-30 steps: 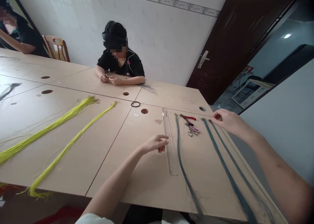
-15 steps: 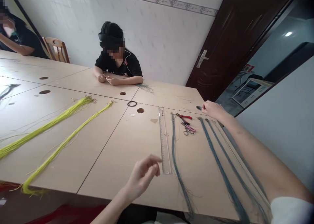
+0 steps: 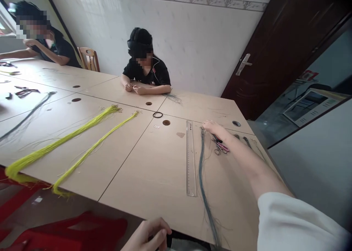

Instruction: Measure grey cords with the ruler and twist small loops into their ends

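My right hand (image 3: 211,126) reaches across the table to the top end of a long blue-grey thread bundle (image 3: 202,170). Its fingers are bent together at that end; whatever lies between them is too small to make out. Under my right forearm, the pliers (image 3: 217,138) and the pink-and-silver scissors (image 3: 220,148) are partly covered. A clear ruler (image 3: 191,163) lies just left of the bundle. Low at the table's front edge, my left hand (image 3: 151,234) is loosely curled, with nothing visible in it.
Two yellow thread bundles (image 3: 63,148) lie to the left. A black ring (image 3: 157,115) and a tape roll (image 3: 236,123) are farther back. More threads (image 3: 246,141) run beneath my right arm. Two people (image 3: 145,71) sit across the table. Red stools (image 3: 82,231) stand below the front edge.
My right hand has moved left from beside the tape roll to the top of the blue-grey bundle. My left hand has drawn back from the ruler toward me. The view has turned left.
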`<action>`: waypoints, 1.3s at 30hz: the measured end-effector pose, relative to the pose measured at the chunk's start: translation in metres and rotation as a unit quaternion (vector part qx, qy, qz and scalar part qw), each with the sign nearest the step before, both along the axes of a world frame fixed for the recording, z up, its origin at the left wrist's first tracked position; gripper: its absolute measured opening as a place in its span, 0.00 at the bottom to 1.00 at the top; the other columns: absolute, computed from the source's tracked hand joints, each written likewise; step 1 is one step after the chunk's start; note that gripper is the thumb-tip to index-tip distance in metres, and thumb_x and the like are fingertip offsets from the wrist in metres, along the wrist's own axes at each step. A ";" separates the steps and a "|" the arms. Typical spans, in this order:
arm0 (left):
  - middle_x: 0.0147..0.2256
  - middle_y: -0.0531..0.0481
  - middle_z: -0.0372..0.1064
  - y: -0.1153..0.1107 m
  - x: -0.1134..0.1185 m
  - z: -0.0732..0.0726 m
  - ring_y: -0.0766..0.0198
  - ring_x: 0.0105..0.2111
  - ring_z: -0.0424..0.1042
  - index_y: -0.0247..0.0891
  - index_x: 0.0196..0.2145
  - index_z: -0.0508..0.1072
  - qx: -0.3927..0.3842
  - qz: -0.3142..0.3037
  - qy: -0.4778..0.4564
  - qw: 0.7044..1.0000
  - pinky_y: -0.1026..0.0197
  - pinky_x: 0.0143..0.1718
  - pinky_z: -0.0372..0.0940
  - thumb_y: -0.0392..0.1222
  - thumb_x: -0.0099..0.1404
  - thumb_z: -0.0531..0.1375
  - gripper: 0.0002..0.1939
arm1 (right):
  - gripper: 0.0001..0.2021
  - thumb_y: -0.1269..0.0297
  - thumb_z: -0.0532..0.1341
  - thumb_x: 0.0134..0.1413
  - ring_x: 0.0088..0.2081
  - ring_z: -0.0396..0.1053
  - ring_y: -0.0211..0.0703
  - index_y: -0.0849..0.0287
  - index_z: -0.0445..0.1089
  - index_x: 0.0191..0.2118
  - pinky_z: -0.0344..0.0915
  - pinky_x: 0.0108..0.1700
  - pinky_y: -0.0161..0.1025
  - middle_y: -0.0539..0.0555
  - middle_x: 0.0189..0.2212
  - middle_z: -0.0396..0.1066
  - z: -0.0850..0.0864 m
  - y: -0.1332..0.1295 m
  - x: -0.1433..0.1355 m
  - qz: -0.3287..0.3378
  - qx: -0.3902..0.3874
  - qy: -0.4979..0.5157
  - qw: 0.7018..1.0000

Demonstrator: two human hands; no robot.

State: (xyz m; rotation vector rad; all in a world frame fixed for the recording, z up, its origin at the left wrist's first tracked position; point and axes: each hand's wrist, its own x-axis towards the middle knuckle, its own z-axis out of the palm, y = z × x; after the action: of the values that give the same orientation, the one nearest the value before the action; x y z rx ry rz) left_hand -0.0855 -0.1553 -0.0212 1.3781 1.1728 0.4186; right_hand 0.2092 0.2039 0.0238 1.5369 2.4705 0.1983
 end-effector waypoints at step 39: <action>0.49 0.41 0.62 0.209 0.130 -0.012 0.53 0.49 0.64 0.34 0.52 0.63 0.443 -0.046 0.274 0.853 0.44 0.50 0.60 0.47 0.66 0.55 0.20 | 0.37 0.41 0.42 0.59 0.66 0.29 0.48 0.61 0.40 0.66 0.38 0.66 0.49 0.54 0.66 0.31 -0.046 -0.310 -0.023 -0.142 -0.182 0.344 0.910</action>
State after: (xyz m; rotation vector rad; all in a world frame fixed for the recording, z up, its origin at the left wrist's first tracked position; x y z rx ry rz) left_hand 0.0450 0.0535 -0.0328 2.4717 1.4273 0.5473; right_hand 0.1861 -0.1064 -0.0221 1.9869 2.4642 -0.9557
